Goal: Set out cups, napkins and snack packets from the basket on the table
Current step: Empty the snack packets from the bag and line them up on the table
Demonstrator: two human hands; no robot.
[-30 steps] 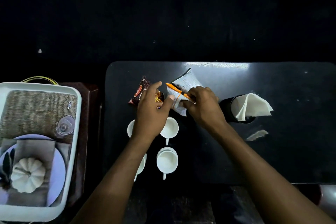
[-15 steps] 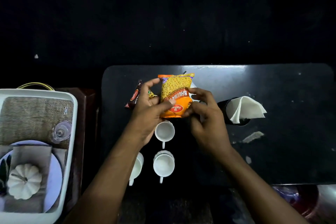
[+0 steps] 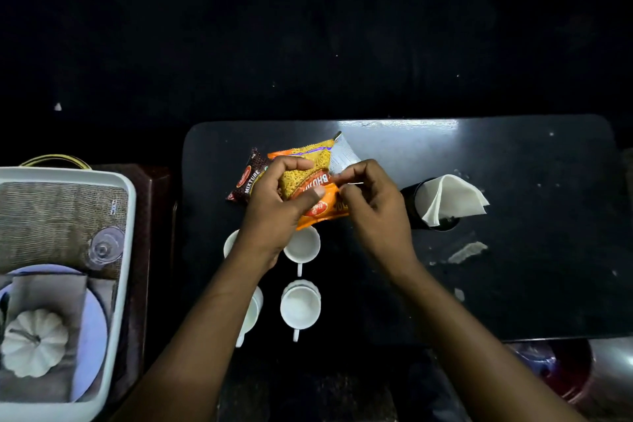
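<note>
At the far left we note a white basket (image 3: 128, 216) on a side stand beside the table, holding a woven mat (image 3: 51, 216), an overturned glass (image 3: 104, 247), a plate (image 3: 92, 325) with a folded grey cloth and a white pumpkin ornament (image 3: 34, 343). On the dark table (image 3: 513, 267) we record a dark red snack packet (image 3: 248, 178) marked "MIXTURE" lying flat, partly under the left hand (image 3: 274, 212). That hand grips the orange snack packet (image 3: 308, 181) along its left side, thumb pressed on its front face, fingers curled over the upper edge. The packet is held between both hands, above the cups. The right hand (image 3: 376, 212) pinches the packet's right edge between thumb and fingertips. A white-backed packet (image 3: 342, 156) shows behind the orange one; we cannot tell whether either hand grips it. Four white cups (image 3: 300, 305) stand below the hands in two rows, the left pair partly hidden by the left forearm. Further right, a black holder (image 3: 416, 202) carries folded white napkins (image 3: 452, 197), well apart from the hands.
</note>
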